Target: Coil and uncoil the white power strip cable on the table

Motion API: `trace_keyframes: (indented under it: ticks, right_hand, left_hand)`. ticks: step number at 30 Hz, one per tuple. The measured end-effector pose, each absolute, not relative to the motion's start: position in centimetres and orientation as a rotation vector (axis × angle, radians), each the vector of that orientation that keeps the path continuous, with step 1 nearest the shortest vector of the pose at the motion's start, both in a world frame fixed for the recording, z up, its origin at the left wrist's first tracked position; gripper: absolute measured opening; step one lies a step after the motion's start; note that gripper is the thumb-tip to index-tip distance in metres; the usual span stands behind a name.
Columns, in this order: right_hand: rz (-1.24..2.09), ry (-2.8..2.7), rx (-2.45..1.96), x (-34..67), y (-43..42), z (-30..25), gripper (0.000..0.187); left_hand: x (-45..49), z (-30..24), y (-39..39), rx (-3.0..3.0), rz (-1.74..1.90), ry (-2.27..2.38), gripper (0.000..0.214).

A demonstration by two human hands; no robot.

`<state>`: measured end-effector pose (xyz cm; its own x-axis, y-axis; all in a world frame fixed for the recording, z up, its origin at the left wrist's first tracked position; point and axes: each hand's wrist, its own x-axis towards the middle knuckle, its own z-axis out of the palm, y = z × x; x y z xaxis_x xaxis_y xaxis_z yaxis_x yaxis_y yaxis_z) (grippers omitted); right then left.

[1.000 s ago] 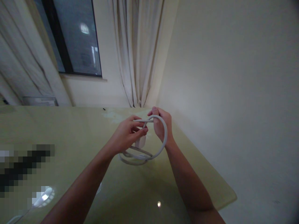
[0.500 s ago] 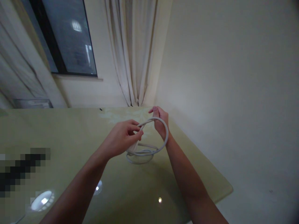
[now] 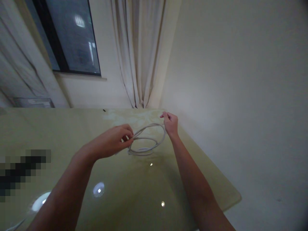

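Note:
A white cable (image 3: 147, 141) hangs in loose loops between my hands, just above the glossy yellow-green table (image 3: 72, 128). My left hand (image 3: 113, 141) pinches the loops at their left side, fingers closed on the cable. On the right, my right hand (image 3: 170, 123) is closed on the top of the upper loop, near the table's far right corner. The lowest loop lies close to the tabletop; whether it touches I cannot tell.
The table's right edge (image 3: 216, 179) runs diagonally, with pale floor beyond it. A wall, a dark window (image 3: 72, 35) and cream curtains (image 3: 137, 54) stand behind the table. A blurred-out dark patch (image 3: 21, 170) lies at the left.
My hands have moved apart and lower, the left going left. The cable loops have flattened from an upright ring into a wider, lower coil. The white plug seen earlier is out of sight.

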<state>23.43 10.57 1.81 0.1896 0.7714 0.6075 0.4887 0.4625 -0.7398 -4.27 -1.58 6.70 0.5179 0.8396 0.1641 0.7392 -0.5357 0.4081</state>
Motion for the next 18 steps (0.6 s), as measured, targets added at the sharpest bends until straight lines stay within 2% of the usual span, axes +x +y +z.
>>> trace_keyframes:
  ticks: [4, 9, 12, 18]
  right_hand:
    - [0.165, -1.487, -1.264, 22.4, 9.4, 3.0, 0.060]
    - [0.057, -1.642, -1.391, 23.4, 9.1, 1.3, 0.057]
    - [0.078, -1.772, -1.418, 25.6, 9.7, 0.5, 0.050]
    - [0.090, -1.665, -1.584, 31.7, 11.5, 3.0, 0.048]
  left_hand:
    - [-2.0, 6.0, -1.4, 2.522, 0.443, 1.725, 0.043]
    - [-1.3, 6.9, -2.0, 2.546, 0.507, 1.289, 0.047]
    - [-2.3, 7.6, -2.7, 2.519, 0.492, 1.184, 0.047]
    - [-4.5, 8.2, -2.9, 2.465, 0.541, 1.051, 0.053]
